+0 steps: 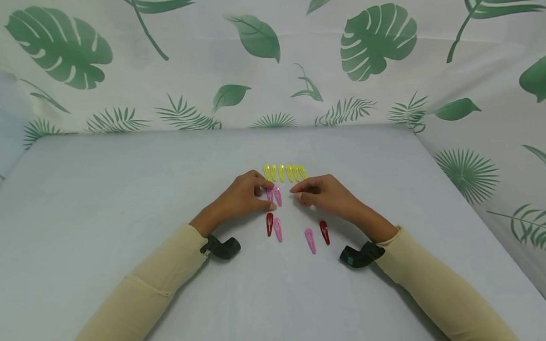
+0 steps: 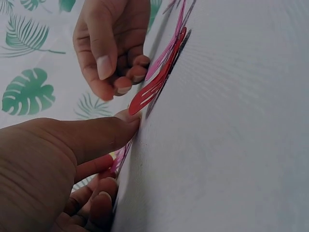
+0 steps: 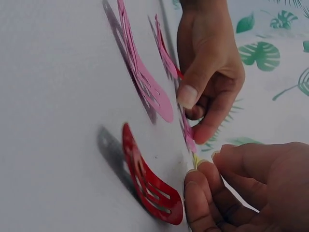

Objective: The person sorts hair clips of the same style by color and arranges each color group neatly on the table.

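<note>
While two hands flank it: pink pair (image 1: 278, 196) of hair clips

Where the yellow row (image 1: 281, 173) of six clips has its left half, the pair lies just on the near side. Glossy, teardrop-shaped. Long axes nearly parallel, running toward the row; broad ends face it, narrow ends point back to the person.

Left hand (image 1: 245, 193): near side of the row, index finger and thumb parted about the pair's left clip, seemingly touching; whether they pinch it cannot be told.

Right hand (image 1: 329, 193): near side of the row's right end, fingers loosely bent, slight gap to the thumb, nothing held.

Farther nearside of the row: two red clips (image 1: 324, 233), shiny, slotted, bowed; two other pink clips (image 1: 310, 241).

Beneath the row: white tabletop (image 1: 169, 310). Beyond it: leaf-printed cloth (image 1: 157, 76).
</note>
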Demonstrator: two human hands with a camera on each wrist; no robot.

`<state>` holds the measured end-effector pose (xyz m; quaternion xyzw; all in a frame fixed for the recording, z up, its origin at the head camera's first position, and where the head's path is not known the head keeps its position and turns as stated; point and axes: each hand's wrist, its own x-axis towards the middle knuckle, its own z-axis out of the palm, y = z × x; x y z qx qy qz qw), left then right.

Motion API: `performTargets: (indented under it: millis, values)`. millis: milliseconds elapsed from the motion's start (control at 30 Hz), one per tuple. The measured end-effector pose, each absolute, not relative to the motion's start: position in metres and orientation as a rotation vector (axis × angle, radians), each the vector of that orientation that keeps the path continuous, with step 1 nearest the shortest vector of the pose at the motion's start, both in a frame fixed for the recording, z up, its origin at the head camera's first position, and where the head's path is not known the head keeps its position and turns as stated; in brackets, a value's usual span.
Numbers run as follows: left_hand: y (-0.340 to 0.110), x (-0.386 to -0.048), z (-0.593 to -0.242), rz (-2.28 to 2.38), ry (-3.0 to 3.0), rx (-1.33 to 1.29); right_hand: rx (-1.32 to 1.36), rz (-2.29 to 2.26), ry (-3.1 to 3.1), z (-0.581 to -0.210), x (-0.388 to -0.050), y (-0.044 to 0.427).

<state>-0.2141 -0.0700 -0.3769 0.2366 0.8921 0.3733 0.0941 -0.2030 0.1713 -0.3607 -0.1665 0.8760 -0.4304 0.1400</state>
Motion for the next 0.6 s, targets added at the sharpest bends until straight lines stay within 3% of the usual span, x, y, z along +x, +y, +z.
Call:
performTargets:
  millis: [600]
  values:
    - [-0.07,-0.213,-0.378,1.106,2.657,0.685,-0.574,-1.163,2.542,-0.356,-0.173,0.182]
